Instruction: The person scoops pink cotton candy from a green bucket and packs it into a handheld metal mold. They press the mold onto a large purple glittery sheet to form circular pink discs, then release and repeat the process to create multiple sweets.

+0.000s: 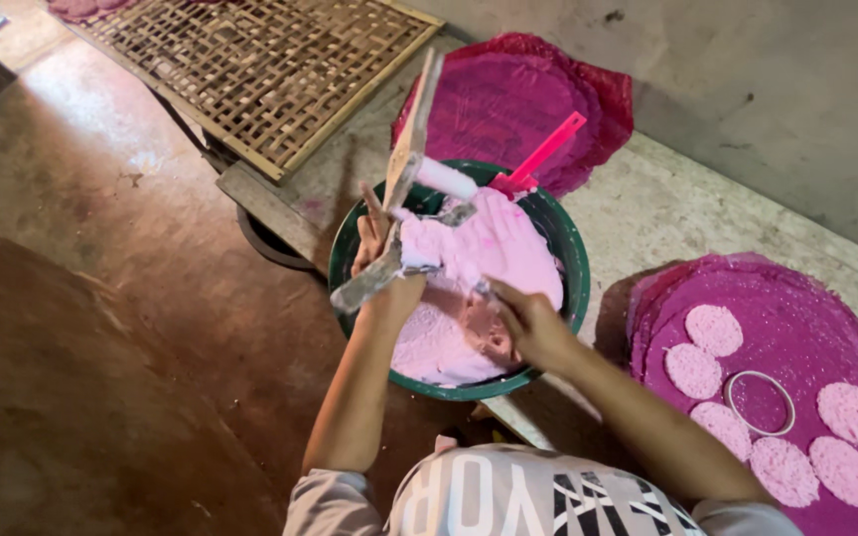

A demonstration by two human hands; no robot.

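Bamboo lattice tray (260, 60) lies at the upper left, its corner near the green basin (573, 260). Behind the basin rests a magenta mat (538, 94); another magenta mat (796, 337) to the right carries pale pink discs (714, 329) and a metal ring (760, 402). Pink paste (479, 288) fills the basin, lumpy and wet. The left hand (379, 263) is closed on a paste-smeared wooden paddle (404, 169) above the rim. The right hand (528, 323) presses into the paste, its fingers curled in it.
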